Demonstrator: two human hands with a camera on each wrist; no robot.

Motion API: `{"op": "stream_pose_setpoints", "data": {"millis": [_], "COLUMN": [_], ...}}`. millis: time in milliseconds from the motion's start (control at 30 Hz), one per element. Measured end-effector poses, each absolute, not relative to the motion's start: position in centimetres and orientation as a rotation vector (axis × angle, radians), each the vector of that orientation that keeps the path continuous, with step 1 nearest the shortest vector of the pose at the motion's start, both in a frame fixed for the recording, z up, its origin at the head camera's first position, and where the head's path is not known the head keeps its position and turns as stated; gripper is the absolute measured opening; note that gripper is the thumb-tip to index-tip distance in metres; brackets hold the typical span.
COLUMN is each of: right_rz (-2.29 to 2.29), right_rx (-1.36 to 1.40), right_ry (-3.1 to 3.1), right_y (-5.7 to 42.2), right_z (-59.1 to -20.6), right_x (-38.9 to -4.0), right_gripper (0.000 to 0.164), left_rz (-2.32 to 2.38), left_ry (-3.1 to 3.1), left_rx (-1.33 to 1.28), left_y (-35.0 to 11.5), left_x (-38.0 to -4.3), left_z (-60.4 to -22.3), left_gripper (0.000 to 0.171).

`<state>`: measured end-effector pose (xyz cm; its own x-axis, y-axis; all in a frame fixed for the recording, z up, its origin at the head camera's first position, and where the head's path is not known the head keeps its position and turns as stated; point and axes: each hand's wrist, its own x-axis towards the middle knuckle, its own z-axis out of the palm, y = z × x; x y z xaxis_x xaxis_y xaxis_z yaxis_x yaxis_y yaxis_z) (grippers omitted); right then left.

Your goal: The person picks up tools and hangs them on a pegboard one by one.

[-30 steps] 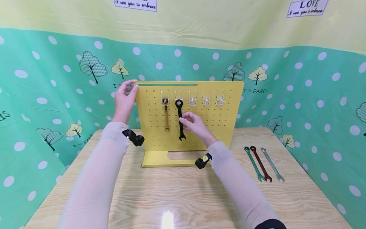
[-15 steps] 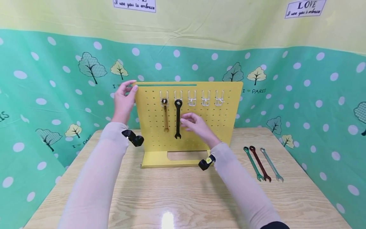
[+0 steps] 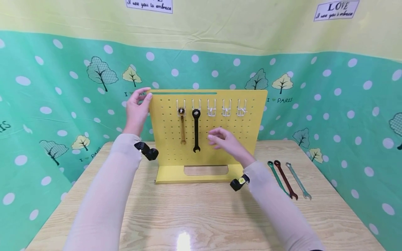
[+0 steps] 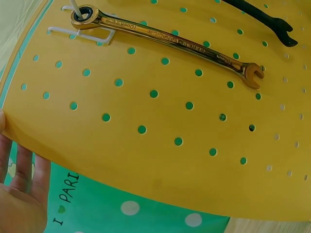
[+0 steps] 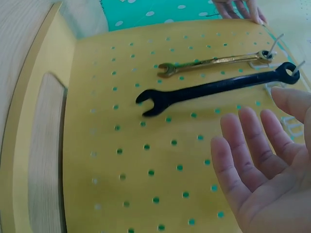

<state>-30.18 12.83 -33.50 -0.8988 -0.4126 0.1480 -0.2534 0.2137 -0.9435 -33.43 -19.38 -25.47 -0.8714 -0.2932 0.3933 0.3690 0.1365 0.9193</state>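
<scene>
A black wrench (image 3: pixel 196 132) hangs by its ring end from a white hook on the yellow pegboard (image 3: pixel 226 150). Left of it hangs a gold wrench (image 3: pixel 183 129), whose ring sits over a hook in the left wrist view. My left hand (image 3: pixel 137 111) grips the board's upper left corner, thumb in front and fingers behind the edge. Apart from the black wrench, to its right, my right hand (image 3: pixel 226 141) is held before the board with relaxed fingers and nothing in them, as its palm (image 5: pixel 272 194) shows in the right wrist view.
On the wooden table (image 3: pixel 176 212), right of the board, lie a green wrench (image 3: pixel 277 177), a dark red wrench (image 3: pixel 285 179) and a silver wrench (image 3: pixel 298 180). Bare white hooks (image 3: pixel 226 108) line the board right of the black wrench. A patterned cloth (image 3: pixel 201 66) stands behind.
My right hand has let go of the black wrench and moved right, away from it. The wrench has swung from a slight tilt to hanging nearly straight. My left hand has stayed on the corner.
</scene>
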Motion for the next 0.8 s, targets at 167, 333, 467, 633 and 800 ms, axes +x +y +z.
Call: {"op": "stream_pose_setpoints", "data": {"millis": [167, 333, 467, 633, 800], "right_rz": [-1.715, -1.675, -1.628, -1.548, -1.506], "right_rx": [-0.602, -0.580, -0.561, -0.489, -0.406], "right_ry": [2.382, 2.399, 2.427, 2.465, 2.496], "right_y": [14.7, 16.7, 18.6, 21.8, 25.4], "right_z": [-33.9, -34.7, -35.8, -37.5, -38.9], "right_x": [-29.6, -29.2, -28.9, -28.6, -28.0], "right_gripper": [0.048, 0.046, 0.044, 0.045, 0.047], "left_rz": [-1.784, -1.789, -1.786, -1.789, -1.801], "left_ry": [-1.941, -1.949, -1.955, -1.956, -1.955], "left_rx": [-0.054, -0.053, -0.048, -0.048, -0.042], "left_y": [-19.4, -19.5, -19.5, -19.4, -19.5], "left_x": [-33.2, -33.1, -33.2, -33.3, -33.3], "left_z": [-25.3, -25.2, -25.3, -25.3, -25.4], "left_gripper": [0.032, 0.035, 0.035, 0.034, 0.033]}}
